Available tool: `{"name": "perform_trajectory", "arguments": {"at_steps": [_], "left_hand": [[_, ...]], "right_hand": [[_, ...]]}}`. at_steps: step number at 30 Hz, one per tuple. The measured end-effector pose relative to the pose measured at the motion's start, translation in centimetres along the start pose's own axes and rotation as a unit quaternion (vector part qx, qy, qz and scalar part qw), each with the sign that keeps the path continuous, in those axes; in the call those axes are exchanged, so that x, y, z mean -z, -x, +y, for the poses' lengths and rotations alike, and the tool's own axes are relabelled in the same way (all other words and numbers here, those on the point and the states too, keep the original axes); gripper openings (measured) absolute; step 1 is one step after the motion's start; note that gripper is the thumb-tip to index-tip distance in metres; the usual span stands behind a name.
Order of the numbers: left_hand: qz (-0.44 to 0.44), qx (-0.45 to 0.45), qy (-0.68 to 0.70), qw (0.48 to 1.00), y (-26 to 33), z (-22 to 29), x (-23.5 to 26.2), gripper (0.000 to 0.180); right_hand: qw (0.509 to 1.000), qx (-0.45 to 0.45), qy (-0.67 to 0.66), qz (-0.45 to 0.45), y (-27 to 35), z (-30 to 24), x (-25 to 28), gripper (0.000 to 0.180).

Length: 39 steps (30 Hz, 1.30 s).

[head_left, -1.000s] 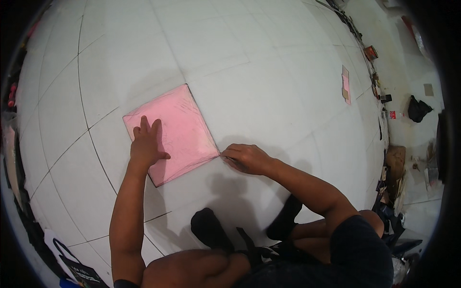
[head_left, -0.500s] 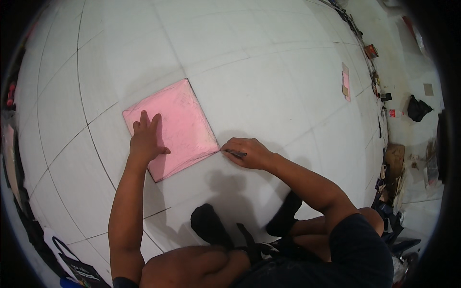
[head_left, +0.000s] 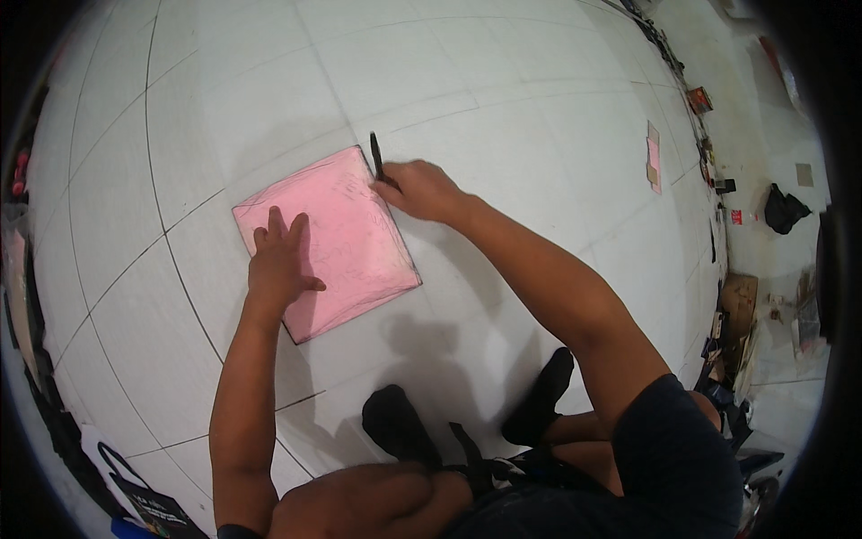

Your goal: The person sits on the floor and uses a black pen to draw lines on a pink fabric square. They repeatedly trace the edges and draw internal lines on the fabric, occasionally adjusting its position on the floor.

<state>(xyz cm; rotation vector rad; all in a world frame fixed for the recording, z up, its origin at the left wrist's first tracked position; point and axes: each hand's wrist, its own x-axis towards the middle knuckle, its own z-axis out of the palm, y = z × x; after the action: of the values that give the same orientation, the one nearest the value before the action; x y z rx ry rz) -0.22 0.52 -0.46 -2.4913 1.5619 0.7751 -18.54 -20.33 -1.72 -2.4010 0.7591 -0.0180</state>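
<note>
Pink square point(head_left: 355, 238), left hand point(head_left: 277, 268) atop, socks point(head_left: 395, 424) nearby

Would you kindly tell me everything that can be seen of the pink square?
The pink square looks like thin card or paper, with dark edges, thin scribbled lines along its sides and a paler patch toward its right corner. It lies flat on the white floor, set at a slant. The left hand rests on its left part, fingers spread. The right hand holds a dark pen-like tool at its upper right edge; whether they touch it is unclear.
</note>
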Motion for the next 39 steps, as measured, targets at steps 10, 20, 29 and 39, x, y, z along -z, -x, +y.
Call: {"name": "perform_trajectory", "arguments": {"at_steps": [10, 20, 29, 39], "left_hand": [[-0.02, 0.016, -0.006, 1.0, 0.1, 0.9, 1.1, 0.12], [0.032, -0.005, -0.005, 0.999, 1.1, 0.3, -1.8, 0.118], [0.075, -0.068, 0.173, 0.98, 2.0, 8.3, -8.4, 0.102], [0.125, -0.174, 0.182, 0.96, 2.6, 6.0, -5.5, 0.051]], "right_hand": [[0.98, -0.041, -0.138, 0.135, -4.9, -0.1, 0.1, 0.026], [0.996, -0.041, -0.084, -0.003, 13.9, -0.1, -4.3, 0.026], [0.992, 0.044, 0.025, 0.113, 21.5, -2.9, -10.0, 0.045], [0.969, -0.108, 0.012, 0.222, 17.9, 6.1, -6.2, 0.06]]}}
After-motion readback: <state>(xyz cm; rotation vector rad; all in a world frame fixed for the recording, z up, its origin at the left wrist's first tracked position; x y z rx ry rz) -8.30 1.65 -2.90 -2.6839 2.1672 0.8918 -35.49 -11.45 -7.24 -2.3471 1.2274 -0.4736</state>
